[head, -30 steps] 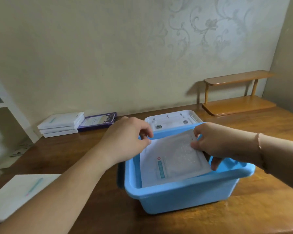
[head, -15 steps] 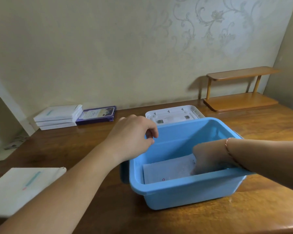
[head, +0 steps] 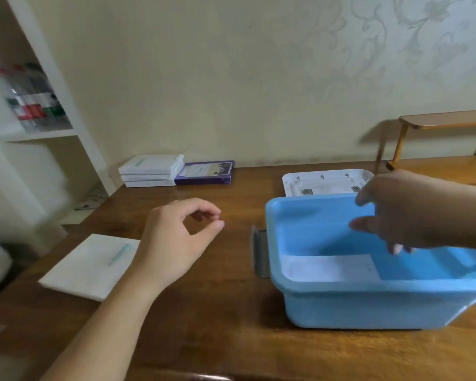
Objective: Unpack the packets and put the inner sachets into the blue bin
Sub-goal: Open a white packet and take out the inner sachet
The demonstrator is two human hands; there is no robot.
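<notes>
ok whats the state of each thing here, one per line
blue bin: open, lid off
sachet: flat on the bin floor
white lid: on the table behind the bin
left hand: empty, thumb and forefinger nearly touching
right hand: empty, over the bin
white packet: flat on the table, untouched

The blue bin (head: 368, 306) looks like smooth, faintly glossy plastic, as does the white lid (head: 324, 180) at its 12 o'clock. The table (head: 217, 312) is varnished wood with a soft sheen; the white packet (head: 91, 266) at the bin's 9 o'clock looks matt, papery.
</notes>
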